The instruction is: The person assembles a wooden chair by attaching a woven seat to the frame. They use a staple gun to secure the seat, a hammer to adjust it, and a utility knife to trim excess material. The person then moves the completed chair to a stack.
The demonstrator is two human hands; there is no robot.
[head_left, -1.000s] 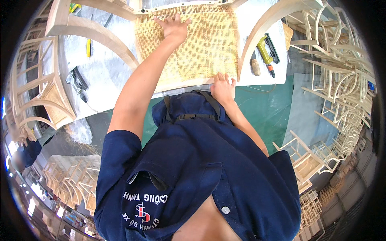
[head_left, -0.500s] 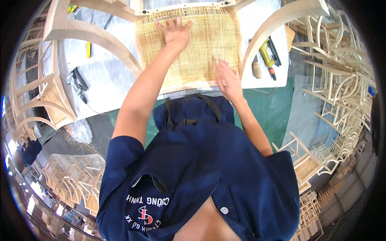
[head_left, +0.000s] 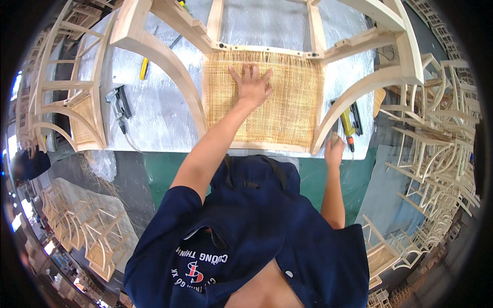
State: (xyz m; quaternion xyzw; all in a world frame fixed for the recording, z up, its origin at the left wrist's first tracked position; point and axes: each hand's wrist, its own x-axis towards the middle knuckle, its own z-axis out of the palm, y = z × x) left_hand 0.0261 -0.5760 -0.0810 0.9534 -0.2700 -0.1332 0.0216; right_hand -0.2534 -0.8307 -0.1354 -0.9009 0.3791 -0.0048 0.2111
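Chair frames (head_left: pixel 442 137) crowd your three o'clock
You have a grey air tool (head_left: pixel 120 106) and a slim yellow tool (head_left: pixel 144 69) at ten o'clock, more chairs (head_left: pixel 99 254) at eight, a co-worker (head_left: pixel 36 164) at nine.

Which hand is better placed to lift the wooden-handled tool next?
Right, most likely: the right hand is at the wooden-handled tool, near the yellow-green power tool, though its grip is hard to make out. The left hand lies spread on the woven cane panel, farther off.
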